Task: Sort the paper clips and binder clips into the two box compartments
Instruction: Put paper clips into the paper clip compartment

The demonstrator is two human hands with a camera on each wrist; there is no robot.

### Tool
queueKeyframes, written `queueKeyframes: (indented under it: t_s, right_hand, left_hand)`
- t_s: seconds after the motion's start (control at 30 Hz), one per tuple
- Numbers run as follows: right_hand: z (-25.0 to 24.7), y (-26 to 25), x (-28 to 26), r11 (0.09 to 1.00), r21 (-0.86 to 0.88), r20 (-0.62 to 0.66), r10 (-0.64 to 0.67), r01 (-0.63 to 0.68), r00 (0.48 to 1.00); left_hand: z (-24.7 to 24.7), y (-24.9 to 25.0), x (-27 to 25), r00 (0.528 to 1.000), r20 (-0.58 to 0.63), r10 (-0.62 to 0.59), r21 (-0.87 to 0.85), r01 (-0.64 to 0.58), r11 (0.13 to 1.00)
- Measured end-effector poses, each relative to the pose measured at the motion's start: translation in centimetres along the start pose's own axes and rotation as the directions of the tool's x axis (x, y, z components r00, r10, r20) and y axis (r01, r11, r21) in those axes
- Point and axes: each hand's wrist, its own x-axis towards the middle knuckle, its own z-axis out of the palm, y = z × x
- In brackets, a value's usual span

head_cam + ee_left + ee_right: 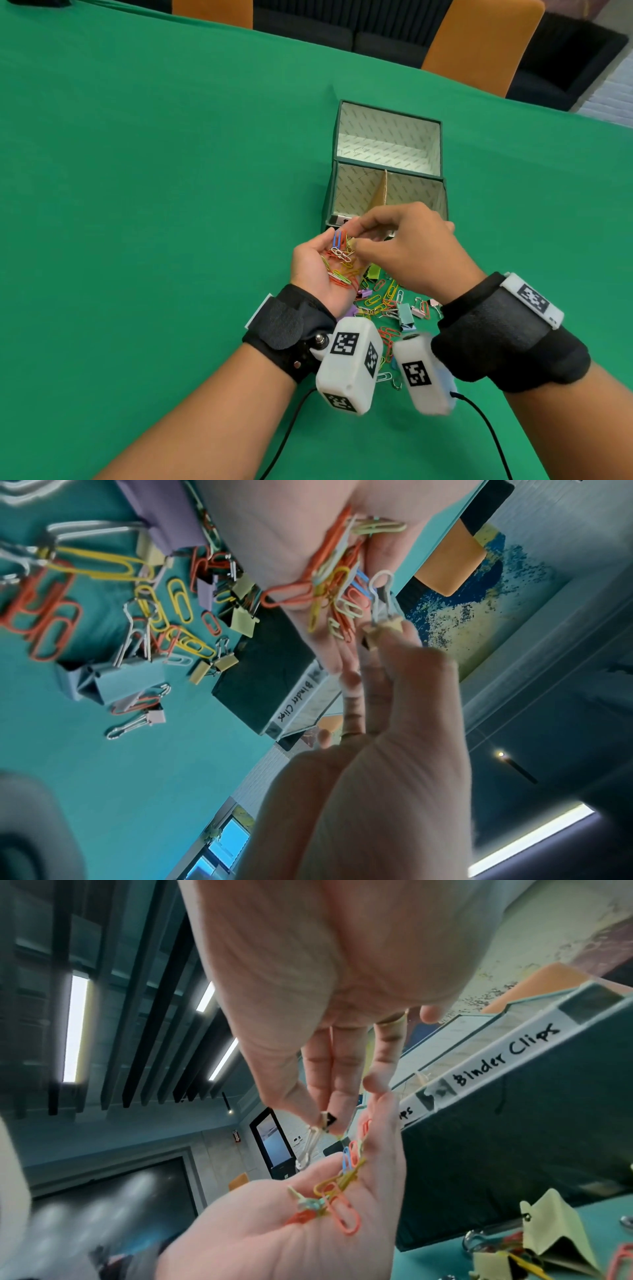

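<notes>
My left hand point(318, 263) lies palm up in front of the box, and a heap of coloured paper clips point(340, 262) rests in the palm point(274, 1240). Just above them my right hand point(352, 244) pinches a small pale yellow binder clip point(380, 628) between thumb and fingertips; its wire handles point(310, 1148) hang toward the palm. The green box point(329, 202) has a cardboard divider point(382, 190) splitting it in two, and a strip on its front rim reads "Binder Clips" point(507, 1056). The compartment floors are hidden behind my hands.
A mixed pile of paper clips and binder clips point(390, 303) lies on the green tablecloth point(154, 205) under my wrists, with a big blue binder clip point(116, 680) in it. The box lid point(388, 137) stands open behind. Two orange chairs point(479, 44) stand at the far edge.
</notes>
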Motion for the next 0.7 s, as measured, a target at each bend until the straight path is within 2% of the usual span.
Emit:
queueKeyframes:
  t_s: [0.07, 0.2, 0.27, 0.37, 0.43, 0.5, 0.57, 0.63, 0.7]
  right_hand:
    - [-0.3, 0.4, 0.2, 0.991, 0.133, 0.006, -0.019, 0.018, 1.0]
    - [-1.6, 1.8, 1.8, 0.948, 0.311, -0.191, -0.012, 0.072, 0.982]
    - [-2.3, 2.7, 3.0, 0.942, 0.329, -0.292, 0.034, 0.067, 0.956]
    - [-2.9, 4.3, 4.3, 0.966, 0.26, -0.385, 0.09, 0.015, 0.918]
    - [-2.9, 5.2, 4.6, 0.98, 0.19, -0.363, 0.118, -0.05, 0.924]
    - [-2.5, 5.7, 4.1, 0.991, 0.066, -0.261, 0.132, -0.119, 0.956]
    - [-1.9, 5.5, 3.0, 0.993, -0.018, -0.218, 0.106, -0.113, 0.97]
    - [-1.5, 4.4, 1.6, 0.998, 0.045, -0.203, 0.05, -0.042, 0.978]
    - [-0.8, 3.2, 0.1, 0.988, 0.152, -0.113, 0.021, -0.003, 0.993]
  left_hand:
    - [0.1, 0.0, 0.1, 1.0, -0.027, 0.0, -0.045, -0.001, 0.999]
    - [-0.1, 0.2, 0.2, 0.999, -0.035, -0.021, -0.091, 0.018, 0.996]
    - [-0.1, 0.4, 0.1, 0.999, -0.03, -0.027, -0.091, 0.024, 0.996]
    - [0.0, 0.5, 0.1, 1.0, -0.009, -0.028, -0.113, 0.027, 0.993]
    - [0.0, 0.6, 0.0, 1.0, -0.004, -0.027, -0.126, 0.027, 0.992]
    - [0.0, 0.7, 0.0, 1.0, 0.003, -0.024, -0.134, 0.024, 0.991]
    - [0.1, 0.8, -0.1, 1.0, 0.017, -0.015, -0.139, 0.018, 0.99]
    - [0.1, 0.9, 0.0, 1.0, 0.021, -0.001, -0.146, 0.004, 0.989]
    - [0.1, 0.9, 0.1, 1.0, 0.019, 0.018, -0.152, -0.015, 0.988]
